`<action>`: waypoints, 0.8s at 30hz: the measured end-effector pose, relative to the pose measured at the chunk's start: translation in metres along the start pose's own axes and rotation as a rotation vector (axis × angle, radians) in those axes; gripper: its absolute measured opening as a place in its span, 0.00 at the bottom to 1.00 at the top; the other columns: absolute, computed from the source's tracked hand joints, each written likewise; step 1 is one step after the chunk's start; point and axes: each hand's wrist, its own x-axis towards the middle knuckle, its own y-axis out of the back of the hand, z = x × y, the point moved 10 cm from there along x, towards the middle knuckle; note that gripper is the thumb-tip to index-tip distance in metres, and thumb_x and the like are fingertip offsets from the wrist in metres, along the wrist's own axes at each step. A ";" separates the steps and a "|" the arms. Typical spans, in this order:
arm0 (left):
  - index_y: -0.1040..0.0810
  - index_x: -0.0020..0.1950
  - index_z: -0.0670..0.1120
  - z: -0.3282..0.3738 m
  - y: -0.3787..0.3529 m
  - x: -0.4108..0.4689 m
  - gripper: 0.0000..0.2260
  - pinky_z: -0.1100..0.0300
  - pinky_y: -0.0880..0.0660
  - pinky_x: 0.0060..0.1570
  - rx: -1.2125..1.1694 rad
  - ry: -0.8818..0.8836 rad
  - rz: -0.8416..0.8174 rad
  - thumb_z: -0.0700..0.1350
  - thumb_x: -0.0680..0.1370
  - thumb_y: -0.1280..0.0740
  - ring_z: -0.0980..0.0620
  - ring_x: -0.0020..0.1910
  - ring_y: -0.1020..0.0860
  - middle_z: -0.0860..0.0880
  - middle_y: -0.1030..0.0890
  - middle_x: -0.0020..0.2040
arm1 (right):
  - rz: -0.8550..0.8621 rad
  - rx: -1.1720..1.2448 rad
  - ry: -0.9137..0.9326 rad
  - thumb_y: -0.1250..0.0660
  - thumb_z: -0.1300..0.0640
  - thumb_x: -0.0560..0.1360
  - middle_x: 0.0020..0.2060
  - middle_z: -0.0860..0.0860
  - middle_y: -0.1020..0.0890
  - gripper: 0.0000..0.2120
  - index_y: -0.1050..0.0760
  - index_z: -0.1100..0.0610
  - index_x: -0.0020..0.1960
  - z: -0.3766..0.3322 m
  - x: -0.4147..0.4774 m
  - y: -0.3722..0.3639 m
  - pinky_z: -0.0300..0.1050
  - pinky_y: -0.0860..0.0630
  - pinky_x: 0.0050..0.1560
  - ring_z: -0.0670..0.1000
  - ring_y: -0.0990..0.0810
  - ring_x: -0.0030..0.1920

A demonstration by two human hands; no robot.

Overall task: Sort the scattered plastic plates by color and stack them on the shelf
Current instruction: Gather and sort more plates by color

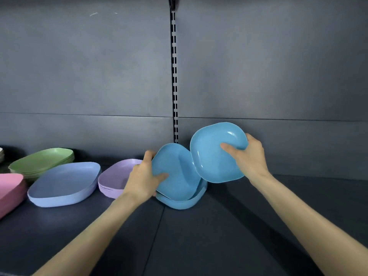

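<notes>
Gripping blue plates (pixel 215 158): left fingers (pixel 149 155), right fingers (pixel 252 139) curled

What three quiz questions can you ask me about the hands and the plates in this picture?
1. True or false: the right hand holds a blue plate up off the shelf.
2. What colour is the neighbouring stack just beside the left hand? A green, B purple, C pink.
3. Fill the gap: the left hand grips a tilted plate over a bottom pile coloured ____.
Key: 1 true; 2 B; 3 blue.
</notes>
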 end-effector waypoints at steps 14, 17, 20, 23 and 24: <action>0.32 0.66 0.50 -0.007 -0.018 0.022 0.28 0.57 0.36 0.57 0.420 -0.224 -0.114 0.55 0.69 0.28 0.49 0.61 0.31 0.52 0.25 0.61 | 0.182 -0.049 -0.052 0.27 0.56 0.70 0.42 0.46 0.20 0.13 0.25 0.55 0.51 0.002 -0.026 -0.009 0.45 0.26 0.43 0.52 0.21 0.45; 0.32 0.67 0.51 -0.008 -0.017 0.021 0.25 0.57 0.41 0.54 0.456 -0.254 -0.107 0.57 0.73 0.33 0.50 0.61 0.32 0.54 0.24 0.60 | 0.189 -0.029 -0.065 0.27 0.56 0.70 0.42 0.47 0.20 0.13 0.25 0.55 0.51 0.004 -0.028 -0.015 0.46 0.25 0.44 0.52 0.21 0.45; 0.29 0.66 0.51 -0.006 -0.009 0.017 0.20 0.59 0.45 0.52 0.345 -0.284 -0.046 0.58 0.78 0.39 0.51 0.60 0.31 0.53 0.22 0.55 | 0.184 0.005 -0.080 0.27 0.55 0.71 0.42 0.46 0.20 0.13 0.26 0.55 0.52 0.009 -0.033 -0.021 0.45 0.26 0.43 0.52 0.21 0.45; 0.24 0.61 0.52 0.004 0.000 0.010 0.24 0.62 0.45 0.53 0.220 -0.339 0.025 0.66 0.76 0.46 0.55 0.54 0.31 0.55 0.22 0.51 | 0.132 0.088 -0.105 0.29 0.56 0.72 0.44 0.45 0.20 0.10 0.26 0.52 0.52 0.013 -0.038 -0.034 0.42 0.26 0.40 0.50 0.21 0.45; 0.23 0.59 0.53 0.008 -0.001 0.007 0.28 0.62 0.45 0.53 0.204 -0.372 0.010 0.69 0.73 0.49 0.57 0.52 0.32 0.58 0.22 0.51 | 0.104 0.123 -0.113 0.30 0.56 0.73 0.44 0.45 0.19 0.10 0.26 0.52 0.52 0.014 -0.040 -0.040 0.40 0.26 0.39 0.48 0.20 0.46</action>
